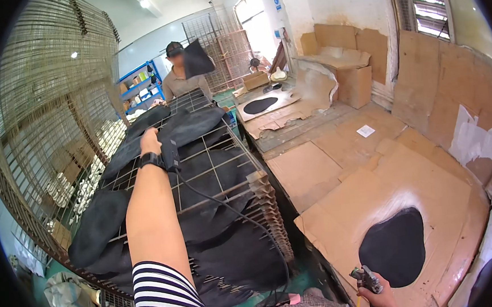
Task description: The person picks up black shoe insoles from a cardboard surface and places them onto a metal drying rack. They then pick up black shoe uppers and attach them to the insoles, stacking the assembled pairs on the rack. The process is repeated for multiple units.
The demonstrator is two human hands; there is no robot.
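Observation:
My left arm reaches forward over a wire rack (217, 172) loaded with limp black sheet pieces (198, 122). The fingers of my left hand (151, 142) are curled closed among these pieces; what they grip is hidden. Low on the right, my right hand (384, 299) is wrapped round a small metal spray gun (371, 280) with a thin yellow hose. Close beside the gun, a rounded black flat piece (394, 247) lies on a cardboard sheet (325, 219), with whitish spray marks around its upper edge.
Beyond the rack stands a co-worker (181, 81) by a raised black piece (198, 60). Another black oval piece (261, 105) lies on the far cardboard. Tall wire racks (47, 82) rise on the left. A black cable (226, 203) runs from my left wrist across the rack.

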